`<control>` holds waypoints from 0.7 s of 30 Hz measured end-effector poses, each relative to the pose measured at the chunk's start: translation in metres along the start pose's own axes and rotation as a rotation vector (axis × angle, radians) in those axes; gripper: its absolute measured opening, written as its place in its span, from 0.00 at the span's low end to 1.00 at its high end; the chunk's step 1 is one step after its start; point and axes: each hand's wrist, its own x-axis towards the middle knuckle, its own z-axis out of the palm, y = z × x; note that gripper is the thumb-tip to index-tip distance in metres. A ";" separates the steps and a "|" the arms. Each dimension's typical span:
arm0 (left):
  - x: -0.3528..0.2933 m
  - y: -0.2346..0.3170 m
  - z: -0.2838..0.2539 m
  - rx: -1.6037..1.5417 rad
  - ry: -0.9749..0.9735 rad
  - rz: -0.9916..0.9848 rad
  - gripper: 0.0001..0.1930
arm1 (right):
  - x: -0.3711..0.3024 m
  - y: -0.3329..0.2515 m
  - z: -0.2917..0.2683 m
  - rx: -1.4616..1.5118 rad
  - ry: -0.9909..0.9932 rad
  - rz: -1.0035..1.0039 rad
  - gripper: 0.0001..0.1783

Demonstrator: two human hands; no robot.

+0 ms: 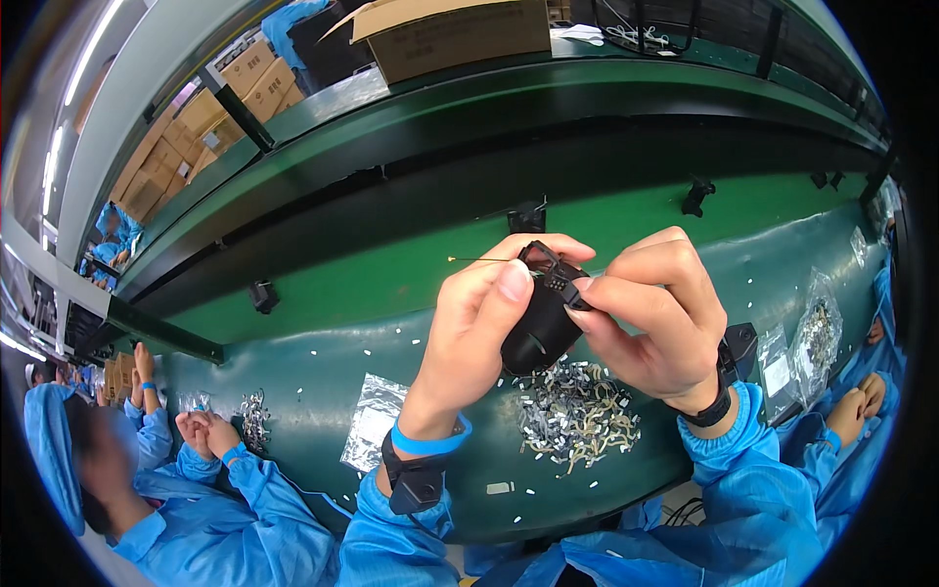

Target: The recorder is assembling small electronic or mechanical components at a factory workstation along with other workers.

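Observation:
My left hand (468, 328) is closed round a black plastic housing (540, 335), with the thumb pressed on its upper side. The housing has a rounded body and an open rectangular frame with small parts inside. A thin dark wire (481, 259) with a gold-coloured tip sticks out to its left. Thumb and forefinger of my right hand (670, 318) pinch the right corner of the frame; whether a small piece is also between them is hidden. Below the housing, on the green mat, lies a pile of short cables with white connectors (577, 421).
Left of the pile lies a clear plastic bag (375, 421); more bags (817, 338) lie at the right. Small white pieces dot the mat (323, 391). A dark shelf beam (440, 127) carries a cardboard box (460, 44). Co-workers in blue (210, 519) sit on both sides.

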 end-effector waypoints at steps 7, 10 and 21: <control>-0.004 -0.029 -0.010 0.036 -0.044 0.074 0.15 | 0.002 -0.002 -0.001 0.004 -0.015 -0.013 0.16; -0.003 -0.027 -0.009 0.078 -0.041 0.103 0.15 | 0.003 -0.003 0.000 0.015 -0.014 -0.018 0.16; -0.004 -0.009 -0.001 0.024 0.012 0.002 0.22 | 0.009 0.004 -0.008 -0.017 -0.026 -0.036 0.15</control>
